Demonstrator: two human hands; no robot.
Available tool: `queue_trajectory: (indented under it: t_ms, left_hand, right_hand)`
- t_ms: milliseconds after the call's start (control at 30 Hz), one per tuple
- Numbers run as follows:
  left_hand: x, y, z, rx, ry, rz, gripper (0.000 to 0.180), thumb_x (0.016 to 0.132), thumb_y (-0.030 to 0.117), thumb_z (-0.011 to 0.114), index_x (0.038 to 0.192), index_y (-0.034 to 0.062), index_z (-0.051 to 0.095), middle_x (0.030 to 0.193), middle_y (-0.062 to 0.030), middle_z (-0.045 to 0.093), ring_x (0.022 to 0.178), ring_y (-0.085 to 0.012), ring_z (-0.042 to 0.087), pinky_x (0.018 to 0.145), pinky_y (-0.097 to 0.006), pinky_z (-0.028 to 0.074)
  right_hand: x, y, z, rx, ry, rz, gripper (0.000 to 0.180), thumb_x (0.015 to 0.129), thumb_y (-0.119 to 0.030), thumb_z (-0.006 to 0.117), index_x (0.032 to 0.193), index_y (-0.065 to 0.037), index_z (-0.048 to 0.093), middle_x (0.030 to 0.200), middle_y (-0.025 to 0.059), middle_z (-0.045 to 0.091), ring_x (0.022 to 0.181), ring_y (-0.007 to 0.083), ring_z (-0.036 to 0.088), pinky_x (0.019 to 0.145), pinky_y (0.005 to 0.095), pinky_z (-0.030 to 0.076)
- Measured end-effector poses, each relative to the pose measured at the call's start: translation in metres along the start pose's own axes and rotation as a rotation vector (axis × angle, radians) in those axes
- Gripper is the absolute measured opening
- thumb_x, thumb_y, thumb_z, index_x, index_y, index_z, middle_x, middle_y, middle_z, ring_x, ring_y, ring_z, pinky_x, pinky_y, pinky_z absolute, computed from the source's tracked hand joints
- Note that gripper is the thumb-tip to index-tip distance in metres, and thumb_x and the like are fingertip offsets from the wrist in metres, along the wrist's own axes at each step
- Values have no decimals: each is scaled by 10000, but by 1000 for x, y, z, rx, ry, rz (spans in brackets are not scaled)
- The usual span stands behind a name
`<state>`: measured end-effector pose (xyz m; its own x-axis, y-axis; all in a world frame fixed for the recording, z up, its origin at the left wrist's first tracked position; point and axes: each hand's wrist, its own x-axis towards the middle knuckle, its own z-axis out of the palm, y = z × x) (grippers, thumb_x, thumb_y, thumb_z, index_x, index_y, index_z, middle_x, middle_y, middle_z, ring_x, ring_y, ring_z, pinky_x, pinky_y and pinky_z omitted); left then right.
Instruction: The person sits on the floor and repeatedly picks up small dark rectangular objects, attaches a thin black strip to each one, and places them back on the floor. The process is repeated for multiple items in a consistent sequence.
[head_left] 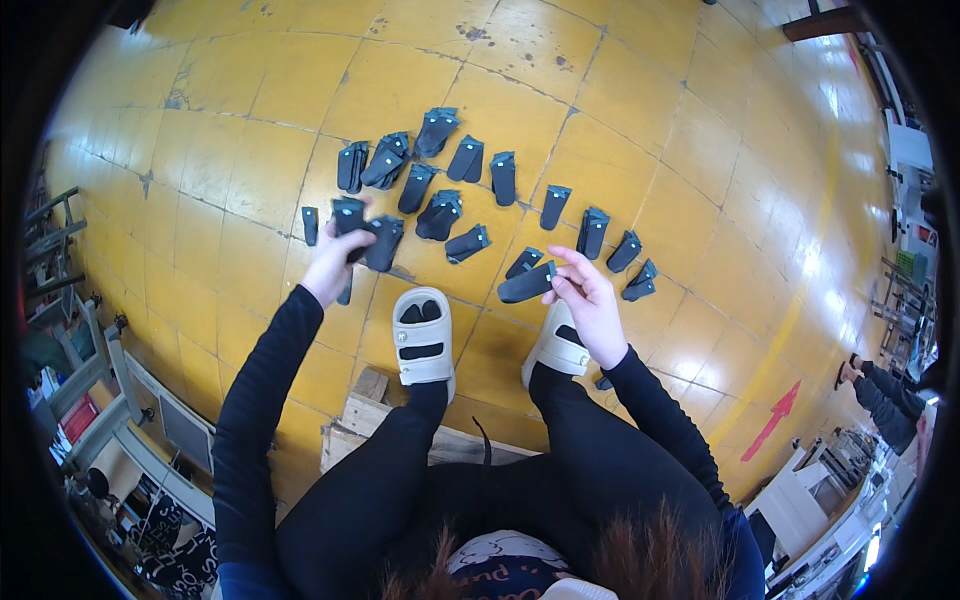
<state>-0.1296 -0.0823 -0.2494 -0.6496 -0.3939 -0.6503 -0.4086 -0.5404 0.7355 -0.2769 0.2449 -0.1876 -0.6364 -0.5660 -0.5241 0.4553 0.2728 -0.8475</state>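
Several dark grey fabric pieces (440, 215) lie spread in an arc on the yellow tiled floor (500, 90) in front of my feet. My left hand (335, 258) is closed on a dark piece (349, 215) at the left end of the arc, with another piece (384, 243) right beside it. My right hand (585, 295) holds a long dark piece (527, 283) by its end, lifted just above the floor. Both arms wear black sleeves.
My feet in white sandals (421, 335) rest on the floor below the pieces. I sit on a wooden pallet (372, 405). Metal racks (60, 250) stand at the left. Another person's legs (880, 395) show at the right, near a red floor arrow (775, 418).
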Motion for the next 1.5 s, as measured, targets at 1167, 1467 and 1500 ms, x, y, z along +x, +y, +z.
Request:
queue_trajectory:
  t_ms: [1167,1467,1500]
  left_hand:
    - [-65,-34,83,176,-609,-395,596,713,-82,628,1290,38,541,1328,-30,531,1095,-106,553,964,-273,446]
    - [-70,-44,84,133,-598,-404,605,728,-52,644,1313,42,522,1267,-30,557,1094,-110,558,991,-289,425]
    - [-70,-45,83,120,-592,-400,606,731,-47,644,1317,44,519,1266,-30,556,1098,-109,555,993,-291,422]
  right_hand:
    - [-9,69,-8,-405,-548,-314,245,859,-53,584,1094,-60,651,1084,118,644,971,246,622,874,361,478]
    - [0,60,-7,-275,-606,-76,500,901,-64,590,1383,-84,458,1205,85,541,971,175,575,894,300,459]
    - [-3,62,-4,-237,-599,-34,501,902,-64,592,1384,-83,460,1209,89,527,966,175,573,894,297,459]
